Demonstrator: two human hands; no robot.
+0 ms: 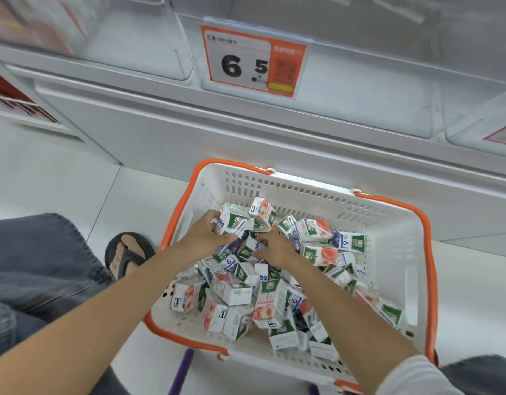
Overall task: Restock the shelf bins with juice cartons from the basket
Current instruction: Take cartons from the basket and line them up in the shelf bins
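A white basket with an orange rim point(394, 252) sits on the floor below the shelf, holding several small juice cartons in a loose heap. My left hand point(209, 235) grips a white carton with blue print point(232, 222) near the heap's far left. Just right of it, my right hand point(274, 248) curls its fingers round another small carton point(247, 248) in the pile. Clear shelf bins point(137, 44) stand above, behind an orange price tag point(253, 62); their contents are blurred.
The white shelf base point(217, 132) runs across the frame behind the basket. A knee in blue jeans point(38, 266) and a sandalled foot point(127, 253) lie left of the basket. A purple bar point(182, 372) shows at the bottom edge.
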